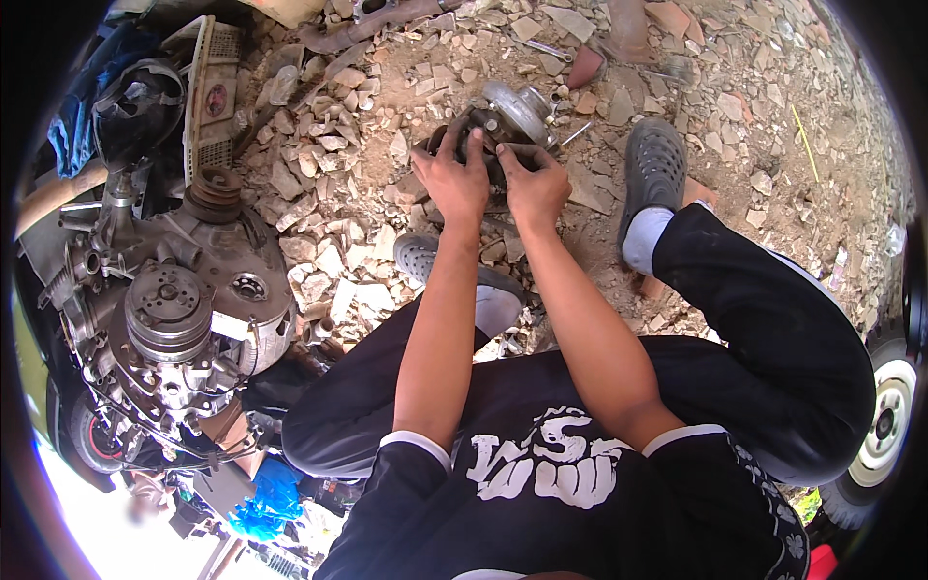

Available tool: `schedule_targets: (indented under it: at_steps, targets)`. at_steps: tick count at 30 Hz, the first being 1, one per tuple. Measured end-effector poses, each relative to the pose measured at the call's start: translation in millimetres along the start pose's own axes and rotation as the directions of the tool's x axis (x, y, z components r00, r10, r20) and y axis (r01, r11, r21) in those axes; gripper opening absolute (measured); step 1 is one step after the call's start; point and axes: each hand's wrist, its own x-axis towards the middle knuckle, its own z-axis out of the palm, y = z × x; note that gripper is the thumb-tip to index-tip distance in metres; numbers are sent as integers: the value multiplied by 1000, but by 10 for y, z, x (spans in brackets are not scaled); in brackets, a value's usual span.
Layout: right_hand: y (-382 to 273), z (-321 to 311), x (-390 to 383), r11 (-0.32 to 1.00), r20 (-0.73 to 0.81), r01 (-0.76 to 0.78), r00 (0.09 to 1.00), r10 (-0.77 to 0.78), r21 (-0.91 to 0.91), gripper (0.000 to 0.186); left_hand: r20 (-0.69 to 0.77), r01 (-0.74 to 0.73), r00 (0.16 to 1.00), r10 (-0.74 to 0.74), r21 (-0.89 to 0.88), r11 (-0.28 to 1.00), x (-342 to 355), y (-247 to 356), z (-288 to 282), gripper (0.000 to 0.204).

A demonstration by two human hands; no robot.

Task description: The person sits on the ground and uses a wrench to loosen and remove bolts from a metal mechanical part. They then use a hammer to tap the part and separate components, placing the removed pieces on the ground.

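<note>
A turbocharger rests on the rubble ground ahead of me, its silvery housing on the far right side and a dark, dirty housing nearer my hands. My left hand is closed on the dark part, fingers on top and thumb toward the middle. Just right of it, my right hand has its thumb and forefinger brought together against the same part. Whatever lies between those fingertips is too small and shaded to make out. A thin metal rod lies right of the turbocharger.
A large greasy engine with pulleys stands at my left, beside a dirty plastic crate. My shoes flank the work spot. A wrench and a rusty pipe lie farther off. A wheel stands at the right.
</note>
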Motion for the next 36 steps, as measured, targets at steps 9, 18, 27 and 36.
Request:
schedule_targets:
  at_steps: [9,18,27,36]
  targets:
    - [-95,-29,38,996,6,-78,997,78,-47,24,-11,-9,1000,8,-29,1000,9,-28,29,39]
    - [-44,-8,30,998,0,-40,999,40,-46,24,-29,-16,999,15,-29,999,2,-50,42,39]
    - [-82,-3,7,996,-5,-85,996,85,3,24,-34,-18,999,17,-19,1000,1,-16,23,39]
    - [24,54,24,999,-52,28,998,-30,-28,27,-43,-9,999,9,-17,1000,-3,-27,48,39]
